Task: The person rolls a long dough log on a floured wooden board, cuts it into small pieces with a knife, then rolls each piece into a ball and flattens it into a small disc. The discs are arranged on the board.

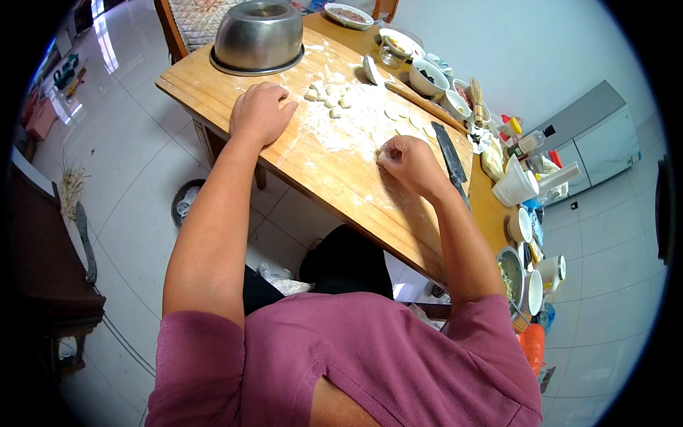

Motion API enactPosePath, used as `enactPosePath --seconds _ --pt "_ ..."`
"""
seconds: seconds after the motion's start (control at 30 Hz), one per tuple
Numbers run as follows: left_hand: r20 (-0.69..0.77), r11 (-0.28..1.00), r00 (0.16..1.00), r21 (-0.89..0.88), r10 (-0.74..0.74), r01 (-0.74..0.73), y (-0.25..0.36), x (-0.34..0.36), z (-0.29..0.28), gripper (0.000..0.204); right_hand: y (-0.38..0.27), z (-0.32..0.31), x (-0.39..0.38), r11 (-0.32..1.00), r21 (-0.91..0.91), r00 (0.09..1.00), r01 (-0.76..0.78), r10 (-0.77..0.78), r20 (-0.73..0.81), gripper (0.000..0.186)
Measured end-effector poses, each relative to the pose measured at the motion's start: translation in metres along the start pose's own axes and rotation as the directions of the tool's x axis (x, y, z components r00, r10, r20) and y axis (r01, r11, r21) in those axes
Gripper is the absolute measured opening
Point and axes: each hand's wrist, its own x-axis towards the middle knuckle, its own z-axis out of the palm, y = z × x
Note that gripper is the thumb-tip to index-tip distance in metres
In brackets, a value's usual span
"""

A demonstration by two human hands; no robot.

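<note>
My left hand (262, 112) rests on the near left edge of a floured wooden board (341, 192), its fingers loosely bent and the thumb apart. Beside its fingertips lie several small dough pieces (331, 94) in scattered flour. My right hand (411, 165) is closed at the right of the flour, fingers curled in and thumb pressed to them. Whatever may be between those fingers is too small to make out. Just beyond it are several flattened dough rounds (415, 124). To its right lies a dark-bladed knife (449, 153). A rolling pin (420, 104) lies along the far side.
A metal basin (257, 39) stands upside down at the board's far left. Bowls (429, 77) of food line the table behind the board. A white jug (515, 183), bottles and a bowl of chopped filling (509, 274) crowd the right. A chair (192, 28) stands at the far left.
</note>
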Motion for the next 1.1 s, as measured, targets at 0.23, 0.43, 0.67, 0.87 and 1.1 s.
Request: enactPosePath --seconds 0.23,0.43,0.67,0.87,1.1 --pt "0.006 1.0 1.0 -0.012 0.024 -0.024 -0.002 0.002 0.005 0.035 0.006 -0.001 -0.011 0.993 -0.007 0.993 0.119 -0.119 -0.015 0.017" --pt "-0.051 0.997 0.996 -0.022 0.07 -0.071 -0.008 0.005 0.006 0.033 -0.009 -0.015 -0.007 1.0 -0.015 0.996 -0.002 0.003 0.092 0.022" --pt "-0.074 0.994 0.993 -0.042 0.096 -0.1 -0.006 0.003 0.007 0.031 0.001 -0.016 -0.008 0.998 -0.033 0.991 0.062 -0.058 0.123 0.024" --pt "-0.03 0.998 0.998 -0.037 0.058 -0.059 -0.003 0.002 0.002 0.031 -0.011 -0.025 -0.016 0.982 -0.166 0.976 0.09 -0.053 0.212 0.056" --pt "-0.059 0.996 0.995 -0.028 0.078 -0.079 -0.003 0.006 0.008 0.032 -0.011 0.017 -0.01 0.899 -0.292 0.944 0.325 -0.29 0.159 0.108"
